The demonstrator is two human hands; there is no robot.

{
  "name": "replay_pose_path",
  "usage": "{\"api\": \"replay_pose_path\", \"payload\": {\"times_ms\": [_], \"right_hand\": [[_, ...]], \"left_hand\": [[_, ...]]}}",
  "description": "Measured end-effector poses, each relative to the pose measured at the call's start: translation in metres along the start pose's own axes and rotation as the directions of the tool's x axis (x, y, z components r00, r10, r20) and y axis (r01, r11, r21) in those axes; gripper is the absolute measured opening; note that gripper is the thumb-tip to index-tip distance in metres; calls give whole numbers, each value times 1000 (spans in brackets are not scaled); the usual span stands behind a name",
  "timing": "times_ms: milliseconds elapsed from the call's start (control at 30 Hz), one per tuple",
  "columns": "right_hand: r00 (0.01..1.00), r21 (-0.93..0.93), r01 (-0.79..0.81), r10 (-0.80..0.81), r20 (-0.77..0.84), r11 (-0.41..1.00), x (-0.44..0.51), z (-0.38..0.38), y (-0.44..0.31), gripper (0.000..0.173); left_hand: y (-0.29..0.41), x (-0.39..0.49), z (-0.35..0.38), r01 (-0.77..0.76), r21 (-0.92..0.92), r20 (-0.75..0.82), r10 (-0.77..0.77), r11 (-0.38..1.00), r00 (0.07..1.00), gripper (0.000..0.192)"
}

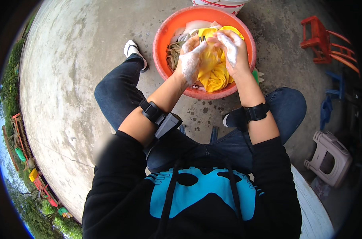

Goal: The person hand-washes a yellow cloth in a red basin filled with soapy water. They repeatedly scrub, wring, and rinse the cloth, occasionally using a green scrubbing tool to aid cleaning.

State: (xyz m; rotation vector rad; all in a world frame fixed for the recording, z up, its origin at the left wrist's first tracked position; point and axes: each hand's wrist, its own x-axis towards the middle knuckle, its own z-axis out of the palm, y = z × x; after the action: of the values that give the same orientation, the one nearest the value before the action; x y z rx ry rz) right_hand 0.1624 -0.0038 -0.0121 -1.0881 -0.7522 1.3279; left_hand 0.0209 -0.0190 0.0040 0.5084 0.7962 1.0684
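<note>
An orange-red plastic basin stands on the floor before me, between my knees. Above it, soap suds cover much of my left hand, whose curled fingers grip a yellow cloth. My right hand, also foamy, holds the same cloth from the right side, its fingertips partly hidden. Between the palms the yellow fabric looks blurred, and a small dark striped detail shows near the left fingers. Whitish cloth lies at the basin's far side. Olive-grey cloth is bunched along its left wall.
A white bucket stands just behind the basin. Something green lies by its right rim. To the right are a red chair, a blue stool and a beige plastic stool. Dark wet spots mark the concrete floor.
</note>
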Motion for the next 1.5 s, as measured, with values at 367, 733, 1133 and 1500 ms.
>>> {"api": "replay_pose_path", "payload": {"times_ms": [367, 733, 1133, 1500], "right_hand": [[947, 295, -309, 263, 185, 904, 4, -18, 9, 49], [921, -804, 379, -270, 281, 458, -37, 45, 4, 30], [881, -807, 449, -342, 326, 385, -41, 41, 0, 25], [797, -660, 510, -15, 604, 551, 13, -14, -66, 25]], "left_hand": [[3, 7, -4, 34, -181, 34, -28, 983, 999, 25], [-24, 7, -17, 105, 218, -205, -60, 970, 977, 24], [-18, 9, -16, 115, -291, 114, -85, 950, 990, 13], [7, 9, -5, -137, 65, 165, 125, 988, 978, 23]]}}
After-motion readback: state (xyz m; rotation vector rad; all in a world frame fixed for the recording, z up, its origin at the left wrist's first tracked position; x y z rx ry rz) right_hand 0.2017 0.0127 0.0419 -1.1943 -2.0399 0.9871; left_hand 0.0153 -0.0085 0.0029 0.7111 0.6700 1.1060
